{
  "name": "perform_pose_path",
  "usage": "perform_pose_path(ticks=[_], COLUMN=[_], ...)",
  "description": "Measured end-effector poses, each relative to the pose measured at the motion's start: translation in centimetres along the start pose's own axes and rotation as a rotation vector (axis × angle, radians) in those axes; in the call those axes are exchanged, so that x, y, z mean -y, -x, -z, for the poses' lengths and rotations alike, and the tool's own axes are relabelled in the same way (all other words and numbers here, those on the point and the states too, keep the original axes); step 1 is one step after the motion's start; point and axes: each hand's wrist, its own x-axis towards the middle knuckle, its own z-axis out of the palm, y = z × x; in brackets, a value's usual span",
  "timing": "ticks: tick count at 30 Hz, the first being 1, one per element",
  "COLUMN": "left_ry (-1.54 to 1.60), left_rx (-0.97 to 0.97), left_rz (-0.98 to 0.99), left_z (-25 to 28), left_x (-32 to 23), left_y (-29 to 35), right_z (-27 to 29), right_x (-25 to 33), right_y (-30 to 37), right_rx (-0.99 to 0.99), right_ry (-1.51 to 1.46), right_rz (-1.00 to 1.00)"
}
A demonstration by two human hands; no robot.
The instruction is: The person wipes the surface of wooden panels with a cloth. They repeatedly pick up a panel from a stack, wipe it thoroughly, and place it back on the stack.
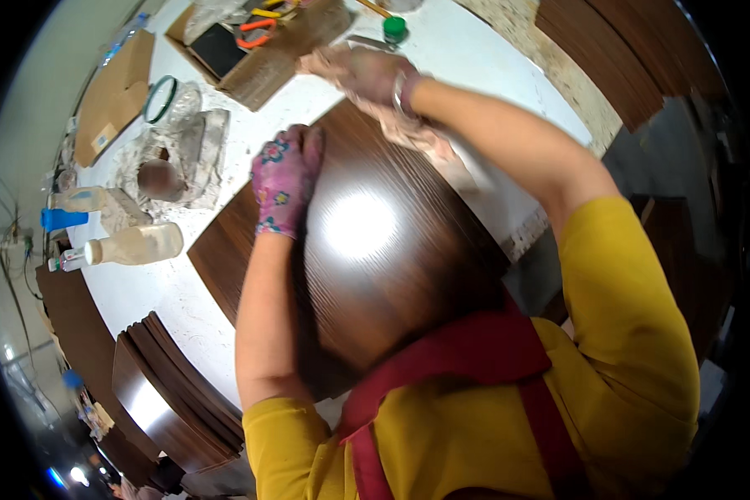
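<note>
A dark brown wood-grain panel (400,275) lies at an angle in front of me, a bright glare on its glossy face. My left hand (282,179), in a purple flowered glove, is closed at the panel's far-left edge with its fingers curled over it. Beyond the panel's far corner, my right hand (375,73) is closed on a crumpled pale pink cloth (429,137). The cloth trails back along the panel's right edge. That hand is gloved too and somewhat blurred, so its fingers are partly hidden.
On the white table (196,304) stand a cardboard box (262,79) of tools, a green-capped jar (394,30), a round pot (160,179) on stained sheeting, and a cloudy plastic bottle (142,244). Stacked brown panels (171,392) stand at left; more brown boards (617,50) lie far right.
</note>
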Motion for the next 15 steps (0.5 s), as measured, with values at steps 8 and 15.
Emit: perform_pose_path(ticks=[8,15], left_ry=[-0.060,0.031], left_rx=[-0.026,-0.136], left_rz=[0.004,-0.086], left_z=[-0.9,-2.0], left_x=[1.6,3.9], left_y=[1.2,1.3], right_z=[8.8,8.6], right_x=[7.9,8.2], right_y=[13.6,12.3], right_rx=[0.220,0.427], right_ry=[0.254,0.046], right_rz=[-0.068,-0.680])
